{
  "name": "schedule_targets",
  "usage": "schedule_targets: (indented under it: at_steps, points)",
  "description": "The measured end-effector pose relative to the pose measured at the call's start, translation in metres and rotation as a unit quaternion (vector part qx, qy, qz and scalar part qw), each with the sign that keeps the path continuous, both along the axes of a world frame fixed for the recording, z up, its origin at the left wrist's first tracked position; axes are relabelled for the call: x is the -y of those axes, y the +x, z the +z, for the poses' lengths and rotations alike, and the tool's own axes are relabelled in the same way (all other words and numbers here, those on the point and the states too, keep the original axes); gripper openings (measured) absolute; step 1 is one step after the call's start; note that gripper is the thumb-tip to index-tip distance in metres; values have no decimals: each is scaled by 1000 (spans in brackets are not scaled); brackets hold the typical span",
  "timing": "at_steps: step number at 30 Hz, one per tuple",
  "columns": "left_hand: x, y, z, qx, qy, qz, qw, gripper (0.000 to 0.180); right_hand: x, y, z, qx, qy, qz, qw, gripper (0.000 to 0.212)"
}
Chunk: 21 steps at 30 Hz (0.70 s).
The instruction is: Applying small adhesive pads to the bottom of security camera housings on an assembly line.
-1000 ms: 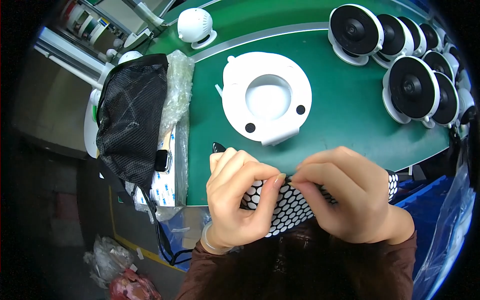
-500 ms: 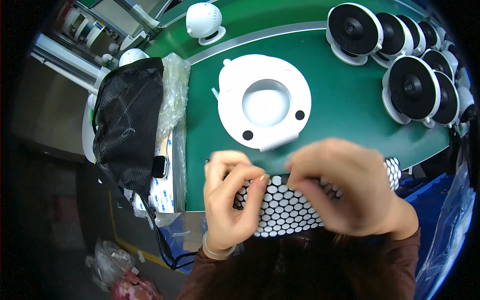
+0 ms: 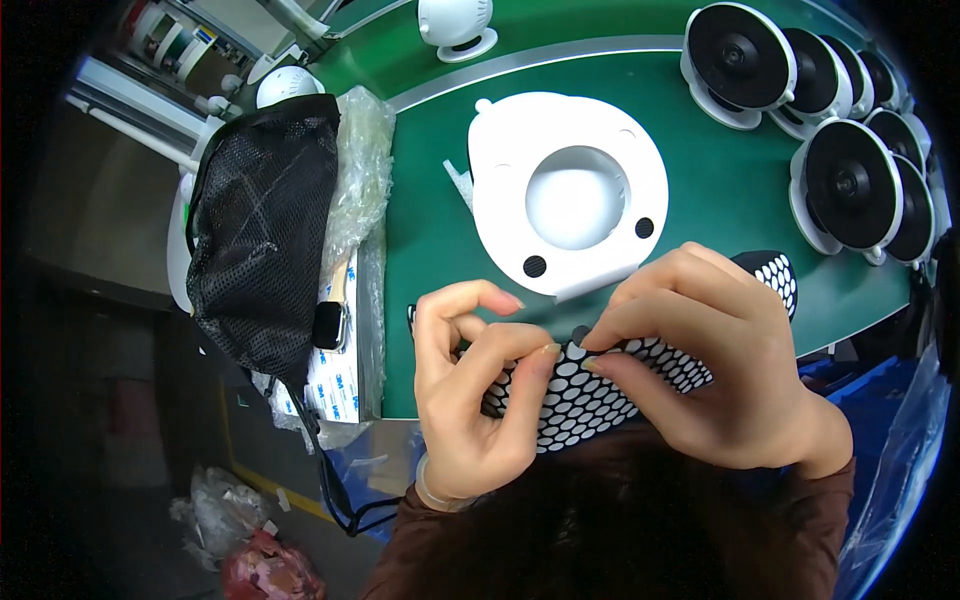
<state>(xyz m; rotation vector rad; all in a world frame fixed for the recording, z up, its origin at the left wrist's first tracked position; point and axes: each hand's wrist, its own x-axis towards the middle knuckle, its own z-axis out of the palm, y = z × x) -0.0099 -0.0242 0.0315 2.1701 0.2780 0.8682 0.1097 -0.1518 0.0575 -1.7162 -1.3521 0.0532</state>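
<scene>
Apparently to brace it, my left hand (image 3: 478,400) pinches the dotted sheet (image 3: 590,400) by its edge; whether my right hand (image 3: 715,375), fingertips nearly joined, grips it, I cannot tell.

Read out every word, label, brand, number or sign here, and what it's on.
White sheet beside the black mesh bag: repeated blue print, which I won't copy out.
Small coloured label, upper left background: too small to read.
Dotted sheet being held: no lettering visible.
</scene>
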Motion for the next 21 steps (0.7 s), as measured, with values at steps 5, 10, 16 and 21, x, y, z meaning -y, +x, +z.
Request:
schedule_targets:
  at_steps: [5,10,16,21]
  points:
    - [-3,-1,-3,3,27,11,1000,10,0,3,4,-88,-1,29,996,20]
    - [-1,3,4,25,53,-33,998,18,4,2,11,-220,-68,62,971,19]
    - [-3,2,4,71,100,-65,990,21,3,0,6,-266,-46,79,960,18]
    - [0,1,9,56,74,-38,995,20,-1,-4,3,-129,76,-23,989,19]
